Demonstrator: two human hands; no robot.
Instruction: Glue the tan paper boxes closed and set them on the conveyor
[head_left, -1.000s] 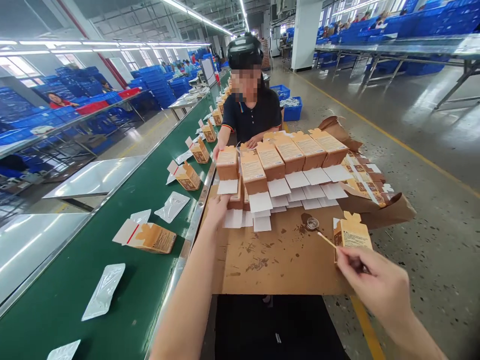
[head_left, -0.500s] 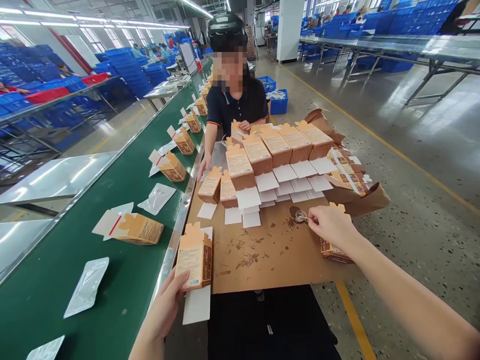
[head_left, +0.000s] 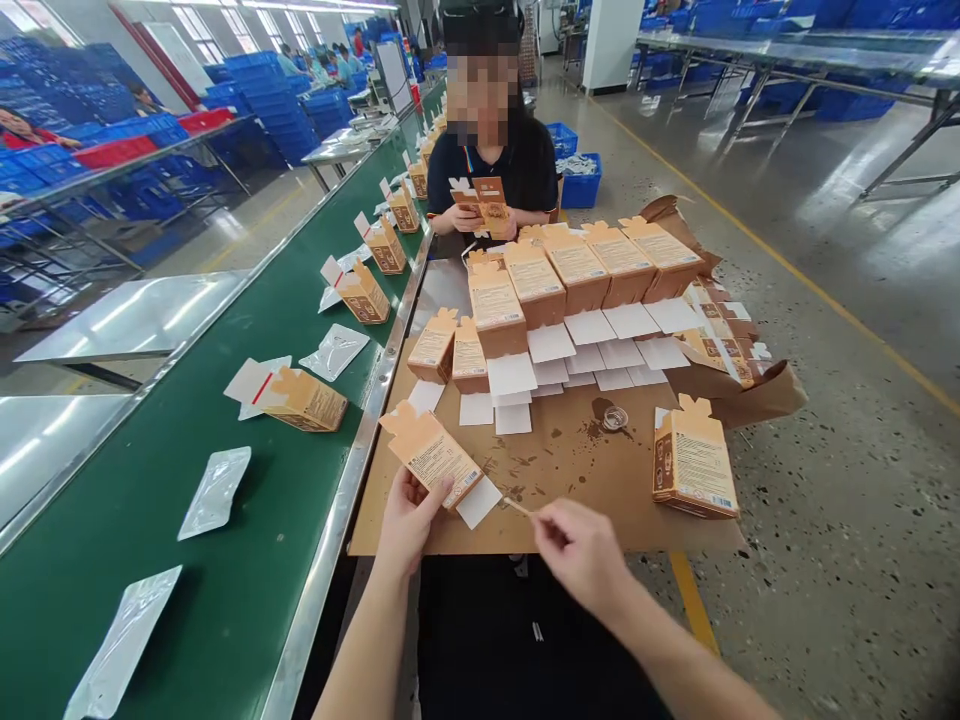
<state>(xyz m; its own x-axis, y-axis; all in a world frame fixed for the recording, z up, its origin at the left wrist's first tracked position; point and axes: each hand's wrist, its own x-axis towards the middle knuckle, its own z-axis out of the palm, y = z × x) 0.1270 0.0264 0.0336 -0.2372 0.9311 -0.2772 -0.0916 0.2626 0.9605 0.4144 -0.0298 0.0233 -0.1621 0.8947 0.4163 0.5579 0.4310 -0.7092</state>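
My left hand (head_left: 409,515) is closed around an orange-brown carton (head_left: 435,455), tilted over the near left part of the cardboard-covered table. A white flap (head_left: 480,502) sticks out from its lower end. To the right, my right hand (head_left: 574,545) pinches a thin cotton swab (head_left: 519,507), whose tip points at the flap; whether it touches cannot be told. Farther back, a small clear dish (head_left: 615,418) rests beside wet brown stains on the cardboard (head_left: 570,485). Another carton (head_left: 694,460) stands at the table's right edge.
Stacked cartons (head_left: 574,270) with white flaps fill the far side of the table. Leftward runs a green conveyor (head_left: 247,590) carrying silver pouches (head_left: 215,492) and open boxes (head_left: 304,398). Opposite sits a person (head_left: 491,150) holding a flat carton (head_left: 491,205).
My right hand has brought the cotton swab from the small dish to near the carton's flap. My left hand has tilted the carton and moved it rightward. The person opposite now holds a carton up.
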